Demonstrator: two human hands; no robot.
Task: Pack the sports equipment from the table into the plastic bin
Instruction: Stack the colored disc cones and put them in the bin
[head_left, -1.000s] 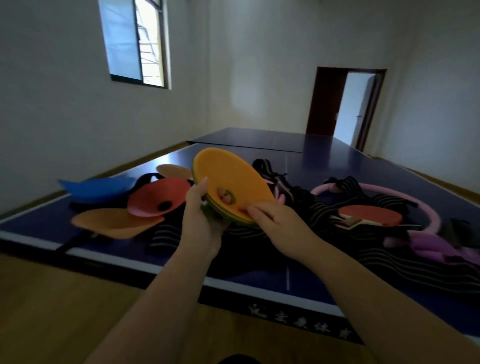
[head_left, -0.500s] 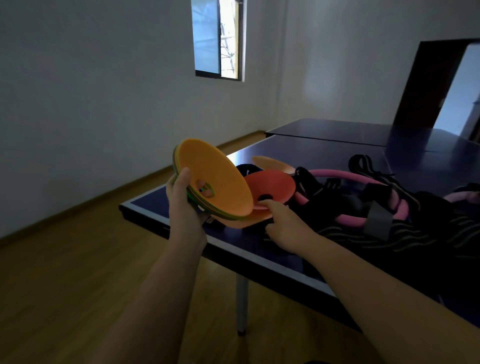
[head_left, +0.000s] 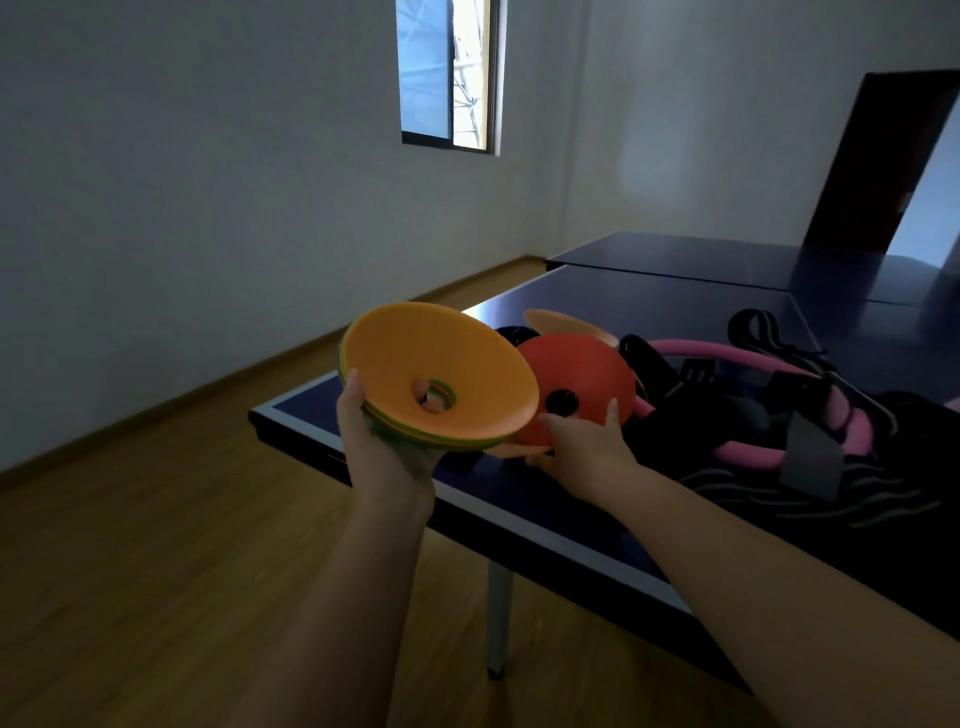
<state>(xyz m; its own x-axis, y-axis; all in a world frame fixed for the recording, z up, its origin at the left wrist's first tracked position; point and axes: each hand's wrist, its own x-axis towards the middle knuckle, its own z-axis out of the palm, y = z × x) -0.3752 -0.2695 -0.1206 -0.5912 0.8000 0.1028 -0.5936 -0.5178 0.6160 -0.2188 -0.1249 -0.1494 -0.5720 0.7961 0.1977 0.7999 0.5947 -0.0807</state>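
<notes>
My left hand (head_left: 379, 447) grips a stack of disc cones (head_left: 441, 374), orange on top with green edges below, tilted up above the table corner; a fingertip shows through the centre hole. My right hand (head_left: 582, 441) pinches the near rim of a red disc cone (head_left: 582, 364) lying on the dark blue table (head_left: 675, 296). Another orange disc cone (head_left: 566, 322) lies behind the red one. A pink ring (head_left: 737, 353) and black straps (head_left: 769, 332) lie to the right. No plastic bin is in view.
The table's corner and its edge (head_left: 291, 415) run close below my hands, on a grey leg (head_left: 498, 618). Wooden floor (head_left: 156, 545) spreads to the left. A second table half stands behind, a window on the far wall, a dark door at the right.
The view swung left along the table. My right hand left the stack and took hold of the red disc cone's rim. My left hand keeps the stack.
</notes>
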